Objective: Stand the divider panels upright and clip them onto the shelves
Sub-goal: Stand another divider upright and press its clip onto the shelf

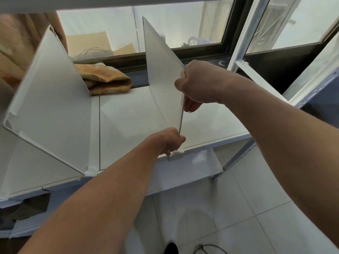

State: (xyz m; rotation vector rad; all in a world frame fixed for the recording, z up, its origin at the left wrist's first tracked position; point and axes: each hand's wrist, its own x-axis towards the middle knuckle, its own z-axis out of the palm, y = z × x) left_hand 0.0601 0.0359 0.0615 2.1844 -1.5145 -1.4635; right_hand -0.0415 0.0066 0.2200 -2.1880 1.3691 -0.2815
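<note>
- Pale, glossy floor tiles (256,208) lie below; a dark-framed window (183,24) runs behind the rack.
- Smooth white shelf (128,116) carries two flat, frosted-white divider panels, both upright.
- Left panel (51,110) stands free of both hands.
- Right panel (163,79) stands mid-shelf.
- Folded orange cloth (106,79) lies at the back, between the panels.
- Right hand (200,85) grips the right panel's front edge high up.
- Left hand (168,142) pinches its bottom front corner.
- One white clip (90,172) sits at the left panel's foot.
</note>
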